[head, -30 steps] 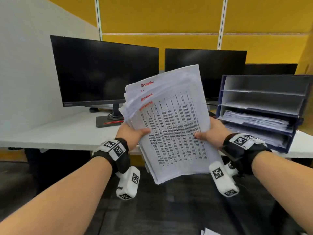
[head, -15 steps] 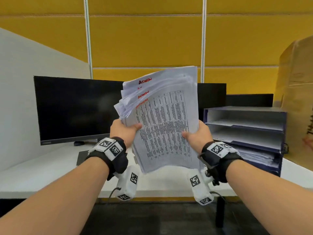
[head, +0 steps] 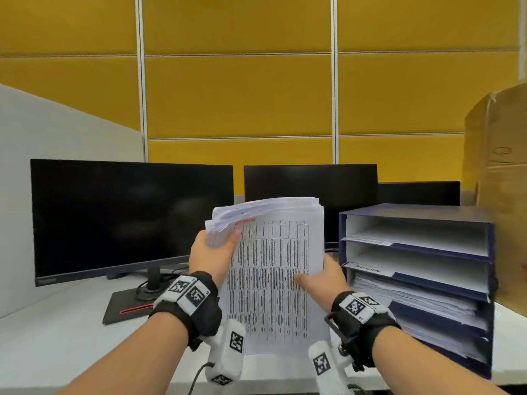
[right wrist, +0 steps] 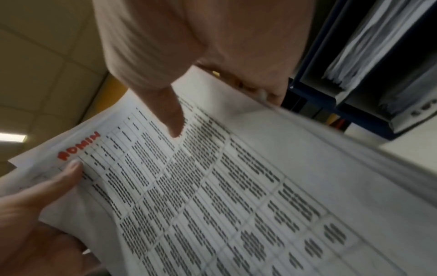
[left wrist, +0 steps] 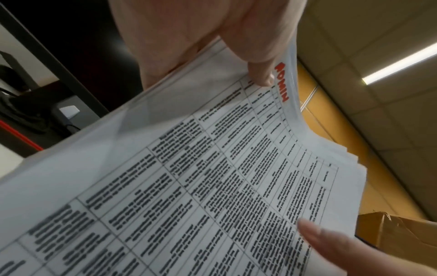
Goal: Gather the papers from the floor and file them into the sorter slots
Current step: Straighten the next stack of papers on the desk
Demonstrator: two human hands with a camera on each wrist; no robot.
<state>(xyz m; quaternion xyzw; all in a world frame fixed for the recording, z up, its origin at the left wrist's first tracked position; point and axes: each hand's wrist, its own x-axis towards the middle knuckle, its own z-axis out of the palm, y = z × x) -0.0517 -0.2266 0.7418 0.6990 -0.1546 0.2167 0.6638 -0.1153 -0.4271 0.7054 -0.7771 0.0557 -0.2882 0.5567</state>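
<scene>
I hold a thick stack of printed papers point(head: 273, 269) upright over the white desk point(head: 57, 337), its top sheet a dense table headed ADMIN in red point(left wrist: 281, 82). My left hand point(head: 212, 252) grips the upper left edge, thumb on the front. My right hand point(head: 319, 280) grips the right edge lower down, thumb on the print. The wrist views show the same stack point(left wrist: 212, 177) point(right wrist: 236, 196) with both thumbs pressed on it. A dark blue paper sorter point(head: 416, 280) stands just right of the stack; its two upper slots look bare, its lower ones hold papers.
Two black monitors point(head: 131, 218) point(head: 310, 201) stand behind the stack, a third partly hidden at the right. A cardboard box point(head: 502, 195) rises beside the sorter. A white partition point(head: 57, 166) closes the left side. Cables lie by the monitor base point(head: 128, 306).
The view has risen from the floor to desk level. The stack has been squared up and lowered, and now sits closer to the sorter.
</scene>
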